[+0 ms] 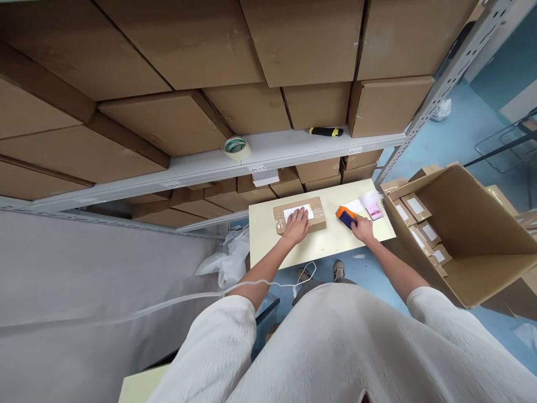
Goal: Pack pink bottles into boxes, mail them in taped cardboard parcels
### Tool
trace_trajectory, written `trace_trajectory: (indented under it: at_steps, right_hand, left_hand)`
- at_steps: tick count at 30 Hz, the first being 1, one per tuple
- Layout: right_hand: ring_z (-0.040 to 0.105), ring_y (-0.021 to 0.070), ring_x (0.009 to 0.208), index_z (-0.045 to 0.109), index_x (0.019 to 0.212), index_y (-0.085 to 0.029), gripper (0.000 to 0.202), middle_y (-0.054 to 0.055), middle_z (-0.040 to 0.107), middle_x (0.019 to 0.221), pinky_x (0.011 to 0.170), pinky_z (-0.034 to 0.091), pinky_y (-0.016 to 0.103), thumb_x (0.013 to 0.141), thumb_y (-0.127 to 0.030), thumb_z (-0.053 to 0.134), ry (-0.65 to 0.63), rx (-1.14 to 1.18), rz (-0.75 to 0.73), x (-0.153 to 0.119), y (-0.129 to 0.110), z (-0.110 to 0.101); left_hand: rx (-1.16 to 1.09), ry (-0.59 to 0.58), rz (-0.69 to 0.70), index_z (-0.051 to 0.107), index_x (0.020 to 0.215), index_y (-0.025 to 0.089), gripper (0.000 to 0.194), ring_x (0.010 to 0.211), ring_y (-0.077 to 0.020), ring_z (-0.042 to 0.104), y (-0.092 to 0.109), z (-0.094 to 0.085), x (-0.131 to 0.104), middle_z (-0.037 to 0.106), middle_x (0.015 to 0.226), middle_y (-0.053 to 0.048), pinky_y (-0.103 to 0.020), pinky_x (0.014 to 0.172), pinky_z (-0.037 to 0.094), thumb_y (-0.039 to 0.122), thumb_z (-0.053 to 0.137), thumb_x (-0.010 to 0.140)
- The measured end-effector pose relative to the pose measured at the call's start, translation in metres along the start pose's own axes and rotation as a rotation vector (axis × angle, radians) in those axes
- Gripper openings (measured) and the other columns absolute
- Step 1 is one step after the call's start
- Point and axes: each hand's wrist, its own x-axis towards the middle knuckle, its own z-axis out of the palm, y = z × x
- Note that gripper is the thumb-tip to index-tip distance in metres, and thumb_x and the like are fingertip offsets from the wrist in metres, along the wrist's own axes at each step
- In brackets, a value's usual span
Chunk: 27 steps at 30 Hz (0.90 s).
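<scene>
Brown cartons [247, 106] crowd the metal shelving [277, 143] behind a pale table [331, 243], where a person's left hand [297, 225] lies flat, fingers slightly spread, over the white label [310, 212] of a small taped carton [319, 217], seemingly to smooth or steady it. Closed around an orange-and-blue handheld tool [347, 217], the right hand [361, 229] holds it just beside the carton, while small labelled boxes [416, 206] sit in a large open box [482, 224] at right, apparently placed within easy reach

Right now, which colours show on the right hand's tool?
The tool shows orange and dark blue, best in the head view.
</scene>
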Motion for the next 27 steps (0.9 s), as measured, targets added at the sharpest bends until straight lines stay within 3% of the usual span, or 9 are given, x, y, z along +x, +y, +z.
trace_trajectory:
  at_steps: [6, 13, 21, 27]
  right_hand:
    - [0.067, 0.0332, 0.111, 0.076, 0.115, -0.024, 0.041, 0.010, 0.078, 0.114, 0.102, 0.050, 0.047, 0.094, -0.041, 0.045, 0.088, 0.297, -0.032, 0.022, -0.036, -0.030]
    - [0.066, 0.0270, 0.099, 0.073, 0.099, -0.023, 0.033, 0.005, 0.076, 0.101, 0.091, 0.053, 0.037, 0.086, -0.044, 0.051, -0.094, 0.587, -0.254, 0.052, -0.110, -0.060]
    - [0.063, 0.0237, 0.093, 0.074, 0.093, -0.022, 0.032, 0.003, 0.074, 0.096, 0.085, 0.051, 0.034, 0.082, -0.046, 0.056, -0.353, 0.583, -0.381, 0.069, -0.190, -0.045]
    - [0.066, 0.0249, 0.092, 0.077, 0.095, -0.022, 0.029, 0.004, 0.077, 0.095, 0.083, 0.054, 0.034, 0.083, -0.041, 0.059, -0.443, 0.503, -0.356, 0.077, -0.215, -0.035]
  left_hand:
    - [-0.029, 0.040, 0.063, 0.038, 0.170, 0.012, 0.065, 0.163, -0.0362, 0.035, -0.004, -0.005, -0.005, 0.049, 0.166, -0.023, -0.054, 0.134, 0.030, 0.032, 0.043, 0.109]
    - [-0.051, 0.079, 0.086, 0.052, 0.162, 0.018, 0.055, 0.160, -0.0334, 0.041, -0.034, -0.014, -0.028, 0.049, 0.169, -0.018, -0.054, 0.134, 0.028, 0.027, 0.042, 0.108]
    - [-0.080, 0.137, -0.022, 0.054, 0.163, 0.024, 0.057, 0.160, -0.0349, 0.041, -0.069, -0.016, -0.063, 0.052, 0.168, -0.017, -0.062, 0.134, 0.023, 0.027, 0.048, 0.106]
    - [-0.102, 0.137, -0.077, 0.053, 0.165, 0.028, 0.059, 0.161, -0.0357, 0.040, -0.083, -0.014, -0.075, 0.051, 0.170, -0.014, -0.061, 0.133, 0.025, 0.028, 0.049, 0.105]
